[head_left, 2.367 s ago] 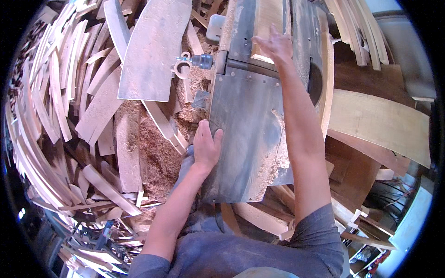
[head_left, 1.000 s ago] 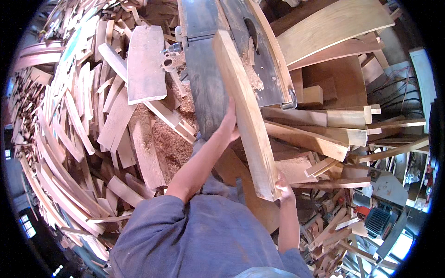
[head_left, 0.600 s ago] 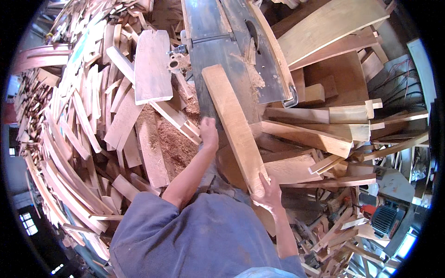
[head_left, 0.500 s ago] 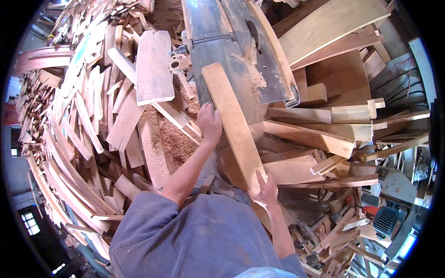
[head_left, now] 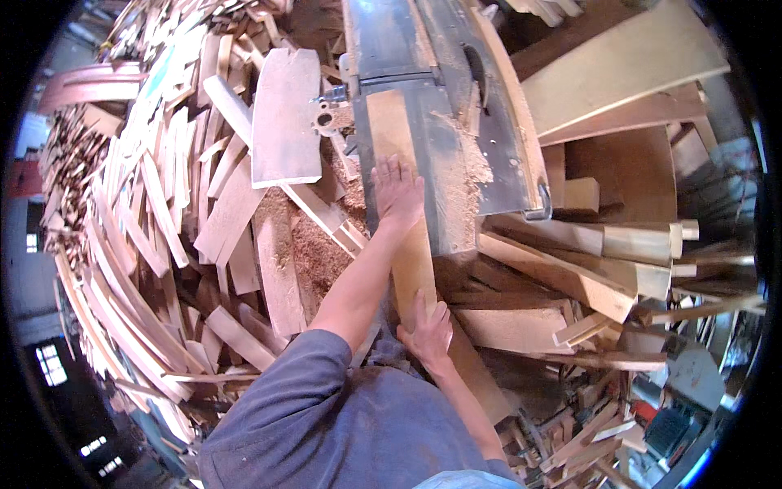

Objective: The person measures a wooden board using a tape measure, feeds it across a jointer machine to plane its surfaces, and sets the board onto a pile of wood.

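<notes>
A long, flat, light-brown wooden plank (head_left: 414, 257) lies on the smooth gray metal bench (head_left: 440, 179). Its far end is just short of the dark slot (head_left: 399, 80) that runs across the bench. Its near end sticks out past the bench's near edge, toward the person.

The left hand (head_left: 397, 189) is flat and open, palm down on top of the plank, over the bench. Its fingers are a little apart and point away from the person. The right hand (head_left: 428, 330) is bent around the plank's near end, just off the bench, and has hold of it. Its palm is hidden.

Left of the bench are a wide, pale pinkish wooden board (head_left: 285, 122), a round metal ring (head_left: 326, 120) and a heap of brown sawdust (head_left: 322, 257). Farther left of the bench is a big pile of thin wooden strips (head_left: 163, 187). Right of the bench is a wide, pale yellow wooden board (head_left: 627, 73).
</notes>
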Tool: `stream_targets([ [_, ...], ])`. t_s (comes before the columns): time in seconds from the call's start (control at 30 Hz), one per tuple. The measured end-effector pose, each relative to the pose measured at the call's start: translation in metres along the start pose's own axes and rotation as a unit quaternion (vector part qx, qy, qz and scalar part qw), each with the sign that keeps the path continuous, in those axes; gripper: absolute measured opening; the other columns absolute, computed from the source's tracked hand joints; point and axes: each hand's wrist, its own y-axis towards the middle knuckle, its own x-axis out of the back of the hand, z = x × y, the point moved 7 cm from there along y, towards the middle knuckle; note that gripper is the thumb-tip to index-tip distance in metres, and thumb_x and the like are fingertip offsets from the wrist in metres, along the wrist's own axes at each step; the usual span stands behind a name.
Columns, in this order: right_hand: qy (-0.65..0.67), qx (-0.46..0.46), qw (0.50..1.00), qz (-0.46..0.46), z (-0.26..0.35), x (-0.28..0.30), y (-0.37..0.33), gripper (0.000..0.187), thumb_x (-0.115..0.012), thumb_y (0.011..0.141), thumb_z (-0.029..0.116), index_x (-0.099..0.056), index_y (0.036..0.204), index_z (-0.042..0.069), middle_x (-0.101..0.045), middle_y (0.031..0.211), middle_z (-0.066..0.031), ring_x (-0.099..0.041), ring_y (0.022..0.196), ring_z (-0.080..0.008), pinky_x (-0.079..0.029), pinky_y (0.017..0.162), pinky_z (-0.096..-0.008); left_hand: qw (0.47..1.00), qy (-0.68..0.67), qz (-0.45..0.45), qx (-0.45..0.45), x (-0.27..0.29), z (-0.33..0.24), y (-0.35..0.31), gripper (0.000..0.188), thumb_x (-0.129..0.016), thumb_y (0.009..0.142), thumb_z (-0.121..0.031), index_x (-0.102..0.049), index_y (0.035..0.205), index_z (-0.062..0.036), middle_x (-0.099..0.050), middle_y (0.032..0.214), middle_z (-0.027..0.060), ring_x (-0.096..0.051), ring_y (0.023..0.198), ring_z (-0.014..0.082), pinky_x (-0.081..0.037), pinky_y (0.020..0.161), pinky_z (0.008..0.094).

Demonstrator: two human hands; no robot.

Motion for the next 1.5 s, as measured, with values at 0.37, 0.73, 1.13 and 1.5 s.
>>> stream_targets([
  [0.37,0.082,-0.050,0.994,0.046,-0.006,-0.010,0.077,0.102,-0.085,0.071,0.044,-0.039,0.156,0.011,-0.049,0.112,-0.0253,-0.051,0.102,-0.0442,-0.049,0.083,-0.0527,0.990,-0.091,-0.102,-0.024,-0.013,0.002,0.085,0.061,-0.039,0.102,-0.033,-0.042,0.148,0.0078,-0.032,0.160,0.0293,-0.024,0.153,0.0443,-0.010,0.126,0.0573],
  [0.73,-0.052,-0.004,0.992,0.116,0.004,-0.011,0.107,0.087,-0.077,0.083,0.041,-0.039,0.155,0.010,-0.048,0.127,-0.0299,-0.051,0.115,-0.0482,-0.046,0.098,-0.0530,0.992,-0.035,-0.120,-0.007,-0.010,0.013,0.104,0.060,-0.043,0.099,-0.039,-0.053,0.140,0.0036,-0.041,0.158,0.0242,-0.024,0.152,0.0473,-0.009,0.124,0.0618],
  [1.13,-0.250,0.192,0.949,0.013,-0.022,-0.034,0.132,0.061,-0.056,0.100,0.021,-0.036,0.154,-0.001,-0.045,0.145,-0.0342,-0.049,0.128,-0.0525,-0.048,0.105,-0.0532,0.997,0.008,-0.080,-0.011,-0.007,0.007,0.143,0.062,-0.038,0.102,-0.043,-0.048,0.144,0.0012,-0.036,0.161,0.0217,-0.020,0.153,0.0451,-0.007,0.123,0.0643],
  [1.5,-0.190,0.139,0.970,0.067,0.005,-0.020,0.149,0.069,-0.061,0.096,0.030,-0.036,0.153,-0.001,-0.044,0.150,-0.0286,-0.057,0.109,-0.0471,-0.055,0.089,-0.0469,0.995,-0.046,-0.088,0.016,0.003,0.020,0.164,0.057,-0.026,0.104,-0.023,-0.037,0.151,0.0078,-0.028,0.165,0.0226,-0.017,0.154,0.0455,-0.007,0.123,0.0640],
])
